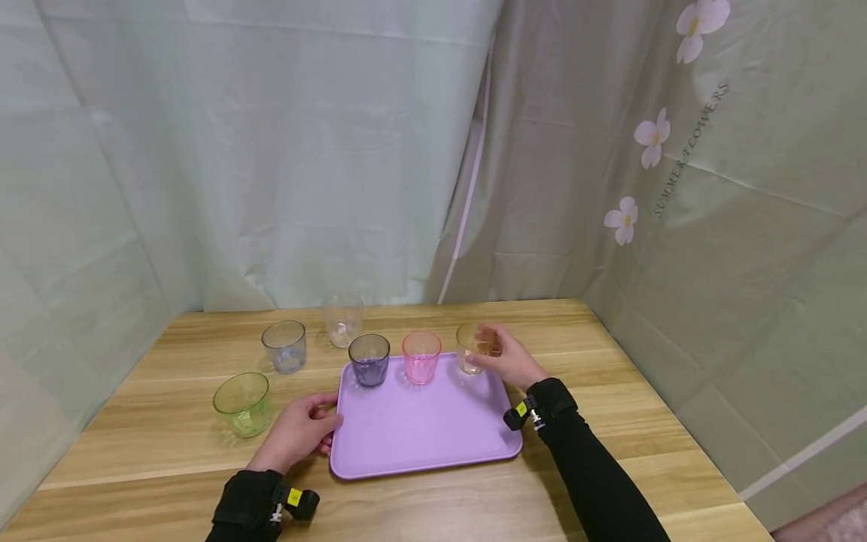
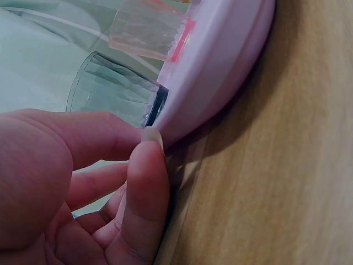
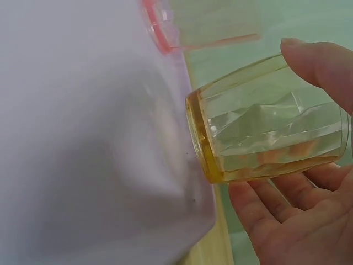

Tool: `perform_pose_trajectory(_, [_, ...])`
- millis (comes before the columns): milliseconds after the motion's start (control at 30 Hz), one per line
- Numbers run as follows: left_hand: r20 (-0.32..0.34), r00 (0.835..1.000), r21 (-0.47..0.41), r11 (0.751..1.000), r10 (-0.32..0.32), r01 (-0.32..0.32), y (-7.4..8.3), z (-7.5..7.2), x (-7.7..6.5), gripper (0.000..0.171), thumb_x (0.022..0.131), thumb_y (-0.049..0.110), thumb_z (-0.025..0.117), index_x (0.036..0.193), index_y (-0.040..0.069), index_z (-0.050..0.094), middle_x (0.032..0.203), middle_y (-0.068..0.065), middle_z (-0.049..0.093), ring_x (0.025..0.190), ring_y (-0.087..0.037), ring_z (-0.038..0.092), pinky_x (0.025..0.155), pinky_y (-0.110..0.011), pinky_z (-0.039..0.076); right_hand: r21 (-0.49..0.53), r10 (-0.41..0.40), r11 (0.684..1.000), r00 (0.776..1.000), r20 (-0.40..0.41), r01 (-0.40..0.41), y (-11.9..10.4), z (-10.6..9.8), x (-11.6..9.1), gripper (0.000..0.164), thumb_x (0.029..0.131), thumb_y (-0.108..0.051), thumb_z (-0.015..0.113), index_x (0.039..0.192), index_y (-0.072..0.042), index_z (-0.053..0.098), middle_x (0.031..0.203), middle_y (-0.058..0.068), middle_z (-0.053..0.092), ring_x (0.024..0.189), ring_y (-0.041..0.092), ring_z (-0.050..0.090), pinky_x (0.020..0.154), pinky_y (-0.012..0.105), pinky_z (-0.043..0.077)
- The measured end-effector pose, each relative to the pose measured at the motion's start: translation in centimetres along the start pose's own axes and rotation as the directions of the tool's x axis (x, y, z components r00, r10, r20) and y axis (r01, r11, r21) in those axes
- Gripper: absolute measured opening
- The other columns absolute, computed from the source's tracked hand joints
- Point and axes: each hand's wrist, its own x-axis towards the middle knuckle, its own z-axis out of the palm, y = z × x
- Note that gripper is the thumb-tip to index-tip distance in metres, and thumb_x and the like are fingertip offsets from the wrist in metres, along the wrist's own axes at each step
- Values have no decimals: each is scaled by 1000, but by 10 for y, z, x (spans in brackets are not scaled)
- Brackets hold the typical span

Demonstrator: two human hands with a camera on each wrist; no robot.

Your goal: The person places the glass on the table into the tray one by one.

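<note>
My right hand (image 1: 508,357) holds an amber-tinted clear glass (image 1: 470,349) over the back right corner of a purple tray (image 1: 427,433). Thumb and fingers wrap the glass's sides in the right wrist view, its thick yellow base (image 3: 203,138) close to the tray's surface. At the tray's left edge, my left hand (image 1: 301,429) pinches the rim between thumb and finger, its other fingers curled below. Along the back of the tray stand a pink glass (image 1: 421,358) and a dark grey-purple glass (image 1: 369,361), both upright.
Left of the tray, on the wooden table (image 1: 156,459), stand a green glass (image 1: 244,406), a bluish-grey glass (image 1: 285,348) and a clear glass (image 1: 343,322). Pale curtains (image 1: 305,165) hang behind the table and at its sides.
</note>
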Motion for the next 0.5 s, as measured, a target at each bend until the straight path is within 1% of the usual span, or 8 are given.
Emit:
perform_pose_trajectory(133, [0, 1000, -2, 1000, 2, -2, 0, 0, 0, 53, 101, 4, 70, 150, -10, 58, 91, -10, 60, 66, -19, 65, 57, -31, 63, -9, -5, 1000, 1000, 5, 6, 3, 2, -1, 80, 99, -19, 83, 163, 2, 40, 159, 24, 55, 143, 44, 57, 122, 59, 48])
perform_pose_trajectory(367, [3, 1000, -3, 1000, -9, 9, 1, 0, 0, 53, 101, 4, 70, 151, -10, 57, 92, -10, 59, 66, -19, 65, 57, -31, 63, -9, 3, 1000, 1000, 7, -3, 6, 5, -2, 81, 98, -21, 84, 164, 0, 41, 159, 23, 56, 141, 41, 58, 122, 59, 47])
perform_pose_trajectory(500, [7, 1000, -3, 1000, -12, 12, 2, -1, -1, 54, 101, 5, 70, 151, -10, 57, 92, -10, 60, 67, -19, 65, 58, -32, 63, -14, -9, 1000, 1000, 16, 10, 8, 6, -1, 80, 99, -19, 83, 163, 1, 40, 159, 25, 55, 141, 43, 58, 122, 59, 47])
